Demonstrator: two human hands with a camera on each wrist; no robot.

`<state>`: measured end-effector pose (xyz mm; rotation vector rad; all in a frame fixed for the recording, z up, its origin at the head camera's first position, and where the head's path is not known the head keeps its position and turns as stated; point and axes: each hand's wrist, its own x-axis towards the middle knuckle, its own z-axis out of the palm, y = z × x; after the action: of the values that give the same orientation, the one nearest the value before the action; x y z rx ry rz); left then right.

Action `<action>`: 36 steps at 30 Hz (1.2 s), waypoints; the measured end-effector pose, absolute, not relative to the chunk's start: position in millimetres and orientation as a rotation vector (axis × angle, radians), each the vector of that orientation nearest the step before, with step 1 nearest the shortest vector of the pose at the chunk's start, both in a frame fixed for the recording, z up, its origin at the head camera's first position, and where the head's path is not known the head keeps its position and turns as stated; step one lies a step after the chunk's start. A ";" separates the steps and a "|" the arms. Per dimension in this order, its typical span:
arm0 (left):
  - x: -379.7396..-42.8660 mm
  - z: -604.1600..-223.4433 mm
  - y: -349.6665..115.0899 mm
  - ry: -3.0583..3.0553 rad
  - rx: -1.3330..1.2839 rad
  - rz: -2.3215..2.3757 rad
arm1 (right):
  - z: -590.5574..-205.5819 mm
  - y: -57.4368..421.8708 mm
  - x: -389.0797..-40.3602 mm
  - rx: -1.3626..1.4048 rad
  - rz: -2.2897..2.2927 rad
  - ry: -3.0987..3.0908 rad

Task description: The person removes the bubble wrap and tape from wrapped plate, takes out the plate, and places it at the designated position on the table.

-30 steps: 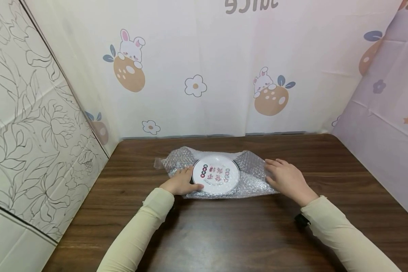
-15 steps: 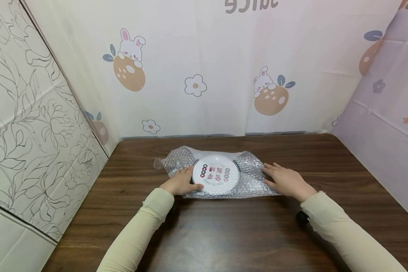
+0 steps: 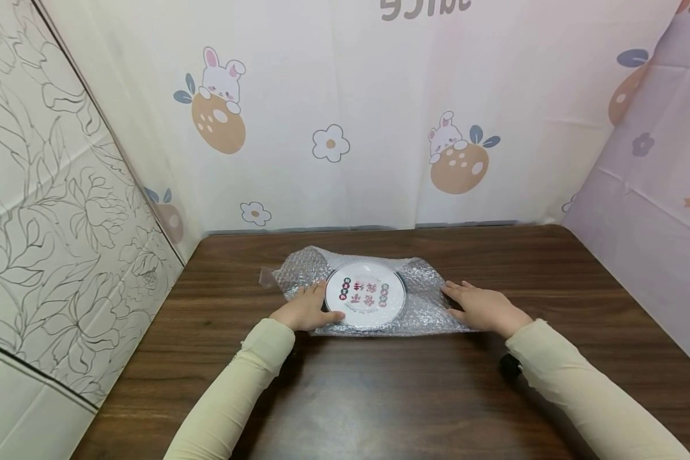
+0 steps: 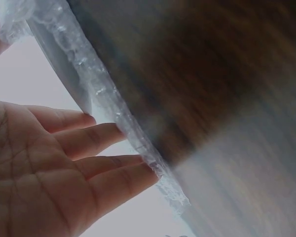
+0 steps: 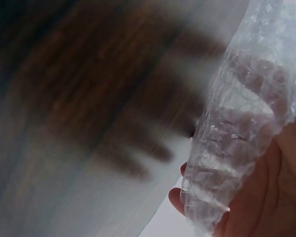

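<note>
A round white plate (image 3: 374, 313) with a dark rim and red lettering lies on a sheet of bubble wrap (image 3: 434, 316) on the table. My left hand (image 3: 303, 309) rests on the plate's left edge, thumb toward the front rim. In the left wrist view the fingers are extended, their tips at a strip of bubble wrap (image 4: 96, 81). My right hand (image 3: 485, 308) lies over the wrap's right end, fingers spread and fairly straight. The right wrist view shows its palm (image 5: 266, 192) partly behind clear wrap (image 5: 232, 133). Whether the right fingers pinch the wrap is hard to see.
The brown wooden table (image 3: 368, 396) ends at a printed curtain (image 3: 333, 191) at the back. A patterned panel (image 3: 86, 204) stands along the left, and another curtain (image 3: 650, 191) on the right. A dark band (image 3: 510, 367) shows under the right cuff.
My right hand has moved slightly left, flattening onto the wrap's right end, where the wrap's edge has lowered a little. My left hand and the plate have stayed in place.
</note>
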<state>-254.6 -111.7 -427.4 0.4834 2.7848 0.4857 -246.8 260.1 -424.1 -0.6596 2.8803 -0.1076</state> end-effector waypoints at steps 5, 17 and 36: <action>-253.7 -426.0 -111.5 2.791 0.484 0.486 | -422.9 260.3 -247.7 -0.662 -0.104 2.880; -253.4 -425.2 -110.7 2.789 0.474 0.513 | -415.6 264.4 -251.2 -0.724 -0.235 3.010; -251.9 -427.4 -112.1 2.780 0.463 0.536 | -359.8 220.0 -268.3 -0.824 -0.493 3.154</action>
<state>-251.9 -112.1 -427.4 0.4632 2.7797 0.5361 -268.3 220.0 -359.8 -0.8243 3.1539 -0.4929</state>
